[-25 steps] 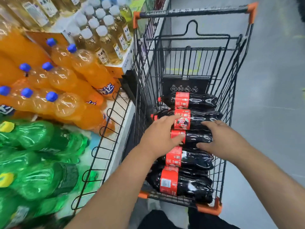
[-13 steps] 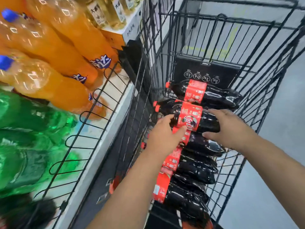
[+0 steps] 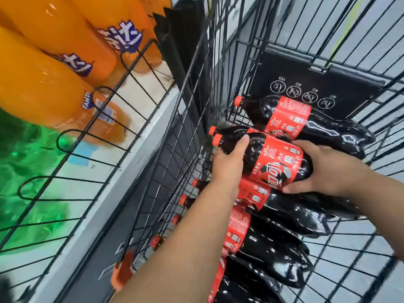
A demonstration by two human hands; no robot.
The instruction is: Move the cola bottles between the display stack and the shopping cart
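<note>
cola bottle (image 3: 265, 159) | left fingers (image 3: 240, 149) at shoulder | right fingers (image 3: 306, 146) round body

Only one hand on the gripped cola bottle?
No: the left hand grips the cola bottle near its neck, the right hand holds its base end.

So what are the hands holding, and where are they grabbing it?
One cola bottle, lying sideways. The left hand grips its shoulder near the cap; the right hand grips the body beyond the red label.
</note>
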